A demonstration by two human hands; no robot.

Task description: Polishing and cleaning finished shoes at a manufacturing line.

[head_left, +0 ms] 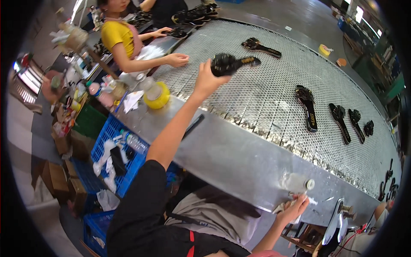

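My left hand (208, 79) reaches out over the mesh conveyor belt (265, 85) and grips a black sandal (229, 64) by its heel end, just above the mesh. My right hand (294, 207) is low at the conveyor's metal side rim (231, 154), closed on a crumpled whitish cloth (283, 207). A clear plastic bottle (296, 183) lies on the rim just above that hand.
Several more black sandals (309, 107) lie spread along the belt. A co-worker in a yellow shirt (117, 36) stands at the far left with a hand (177, 59) on the mesh. A yellow tub (157, 95) sits on the rim; blue crates (112, 158) and cardboard boxes (58, 177) stand below.
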